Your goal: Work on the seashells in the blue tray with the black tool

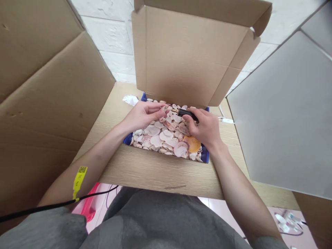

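My left hand [145, 116] pinches a small pale shell [165, 109] between thumb and fingers, above a layer of seashells [158, 140]. In my right hand [204, 126] is a slim black hand tool [184, 113] with a brass-coloured tip, which looks like a mini drill. Its tip points left and lies close to the held shell; whether they touch I cannot tell. White and pinkish shells fill a shallow box with blue edges [205, 155]. One large orange scallop shell [192, 143] lies by my right wrist. My right fingers cover the rear of the tool.
The box's open cardboard lid [192, 52] stands up behind the shells. A large cardboard panel [46, 93] rises at the left and a grey-white panel [282, 114] at the right. Crumpled white paper [130, 100] and a white inline switch [228, 120] lie on the wooden tabletop [160, 173]. A black cable [52, 206] crosses my left arm.
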### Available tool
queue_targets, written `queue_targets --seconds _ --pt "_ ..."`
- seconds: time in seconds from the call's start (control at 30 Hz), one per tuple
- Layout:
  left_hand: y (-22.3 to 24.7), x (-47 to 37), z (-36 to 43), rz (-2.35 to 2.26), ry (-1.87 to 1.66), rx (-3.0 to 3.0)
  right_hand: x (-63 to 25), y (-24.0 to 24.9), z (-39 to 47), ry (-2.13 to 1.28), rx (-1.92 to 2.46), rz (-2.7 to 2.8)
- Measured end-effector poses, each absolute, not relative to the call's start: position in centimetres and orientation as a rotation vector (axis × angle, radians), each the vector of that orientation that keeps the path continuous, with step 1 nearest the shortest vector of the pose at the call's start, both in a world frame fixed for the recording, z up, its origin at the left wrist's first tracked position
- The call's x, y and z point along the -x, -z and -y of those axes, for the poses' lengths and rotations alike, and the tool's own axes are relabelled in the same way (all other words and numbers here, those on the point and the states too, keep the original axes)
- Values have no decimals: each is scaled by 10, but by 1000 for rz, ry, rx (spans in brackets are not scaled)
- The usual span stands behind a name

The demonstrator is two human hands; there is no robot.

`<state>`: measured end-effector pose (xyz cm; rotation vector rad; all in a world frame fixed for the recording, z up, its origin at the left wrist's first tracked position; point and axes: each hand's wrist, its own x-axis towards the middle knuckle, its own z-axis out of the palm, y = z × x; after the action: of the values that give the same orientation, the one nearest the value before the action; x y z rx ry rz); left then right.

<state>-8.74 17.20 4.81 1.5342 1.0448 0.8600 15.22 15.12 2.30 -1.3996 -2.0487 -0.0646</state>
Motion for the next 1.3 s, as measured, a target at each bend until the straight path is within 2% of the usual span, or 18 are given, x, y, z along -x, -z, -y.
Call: queue_targets --seconds 0.37,0.83,1.3 --pt "-51 87 -172 -1032 -766 -1654 -155 -29 -147 448 1213 1981" --pt "-50 86 -171 -939 -704 -1673 -156 -30 -147 396 1232 1908" --pt "-44 87 -172 -1094 -912 -1745 -151 -24 -149 180 1424 2092"
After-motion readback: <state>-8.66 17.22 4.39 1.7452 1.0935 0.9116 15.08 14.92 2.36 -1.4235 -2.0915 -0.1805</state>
